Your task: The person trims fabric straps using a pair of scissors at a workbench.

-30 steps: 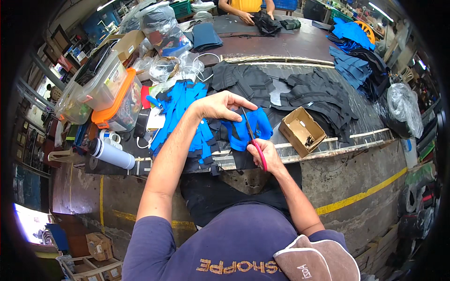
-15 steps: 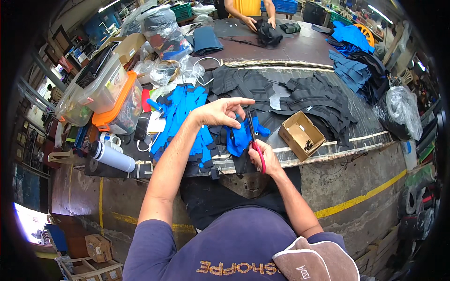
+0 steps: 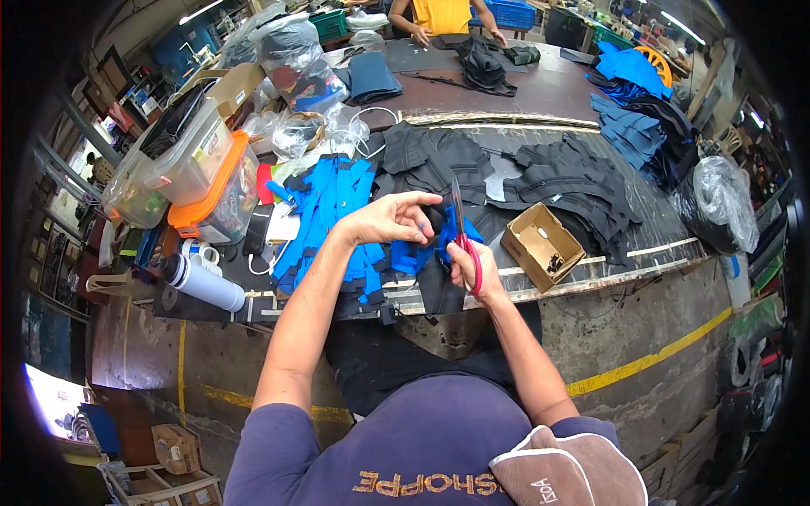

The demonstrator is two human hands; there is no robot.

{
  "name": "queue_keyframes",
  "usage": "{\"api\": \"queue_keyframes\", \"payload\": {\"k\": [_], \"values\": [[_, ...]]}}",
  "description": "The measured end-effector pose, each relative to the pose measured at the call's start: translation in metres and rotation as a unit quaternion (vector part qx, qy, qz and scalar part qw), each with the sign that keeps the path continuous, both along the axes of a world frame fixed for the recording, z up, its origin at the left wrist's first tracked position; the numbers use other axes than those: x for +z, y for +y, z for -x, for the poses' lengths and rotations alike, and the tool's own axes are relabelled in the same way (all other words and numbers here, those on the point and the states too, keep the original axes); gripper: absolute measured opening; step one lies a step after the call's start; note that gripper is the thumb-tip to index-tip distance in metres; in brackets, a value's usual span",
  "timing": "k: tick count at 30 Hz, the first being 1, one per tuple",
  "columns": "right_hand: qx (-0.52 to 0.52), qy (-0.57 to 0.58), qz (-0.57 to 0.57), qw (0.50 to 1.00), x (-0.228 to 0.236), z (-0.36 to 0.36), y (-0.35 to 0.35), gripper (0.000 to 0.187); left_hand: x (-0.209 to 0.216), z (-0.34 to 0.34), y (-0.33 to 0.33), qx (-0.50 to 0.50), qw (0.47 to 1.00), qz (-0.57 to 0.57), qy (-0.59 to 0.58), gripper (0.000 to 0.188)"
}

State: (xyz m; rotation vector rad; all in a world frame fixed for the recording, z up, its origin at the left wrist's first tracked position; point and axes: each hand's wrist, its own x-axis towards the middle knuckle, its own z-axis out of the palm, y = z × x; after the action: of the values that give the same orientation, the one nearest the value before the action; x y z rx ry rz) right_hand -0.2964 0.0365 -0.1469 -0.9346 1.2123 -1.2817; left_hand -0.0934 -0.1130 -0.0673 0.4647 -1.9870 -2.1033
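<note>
My right hand (image 3: 470,268) grips a pair of scissors (image 3: 459,218) by its red handles, the dark blades pointing away from me. Close to the blades, my left hand (image 3: 386,219) has its index finger stretched out and the other fingers curled toward the thumb. A bright blue fabric piece (image 3: 408,258) hangs just under those fingers, apparently pinched there; the exact contact is hidden. More blue cloth shows behind the scissors. A pile of blue straps with dark ends (image 3: 325,215) lies left of my hands, and black sewn fabric pieces (image 3: 574,190) lie beyond them.
An open cardboard box (image 3: 542,247) with small dark parts stands right of my right hand. At left are a lavender bottle (image 3: 209,285), tape rolls and clear bins (image 3: 221,190) with orange lids. Across the table (image 3: 540,88), a person in yellow (image 3: 441,17) stands near black fabric.
Both hands have come slightly lower, and the blue piece under my left hand has moved left. The scissors stand more upright. Across the table, the person's hands have let go of the black item.
</note>
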Motion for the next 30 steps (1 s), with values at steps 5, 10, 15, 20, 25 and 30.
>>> {"api": "queue_keyframes", "payload": {"k": [5,10,15,20,25,30], "values": [[-0.01,0.041,-0.007,0.999,0.003,0.007,0.0,0.035,-0.02,-0.014,-0.009,0.056,0.993,0.09,-0.056,0.063],[-0.026,-0.006,-0.016,1.0,-0.015,0.004,0.002,0.031,-0.021,-0.03,0.016,0.141,0.974,0.124,-0.13,0.074],[-0.026,-0.038,0.011,0.999,-0.042,-0.008,-0.003,0.03,-0.029,-0.019,0.1,0.086,0.882,0.451,-0.107,0.089],[-0.034,-0.004,0.02,0.999,-0.059,-0.012,-0.012,0.034,-0.067,-0.025,0.159,0.074,0.782,0.605,-0.128,0.092],[-0.027,-0.016,0.03,0.999,-0.058,-0.01,-0.015,0.031,-0.102,-0.038,0.158,0.113,0.726,0.671,-0.1,0.043],[-0.024,-0.023,0.081,0.996,-0.038,0.001,-0.014,0.025,-0.062,-0.008,0.122,0.391,0.846,0.363,0.01,0.009]]}}
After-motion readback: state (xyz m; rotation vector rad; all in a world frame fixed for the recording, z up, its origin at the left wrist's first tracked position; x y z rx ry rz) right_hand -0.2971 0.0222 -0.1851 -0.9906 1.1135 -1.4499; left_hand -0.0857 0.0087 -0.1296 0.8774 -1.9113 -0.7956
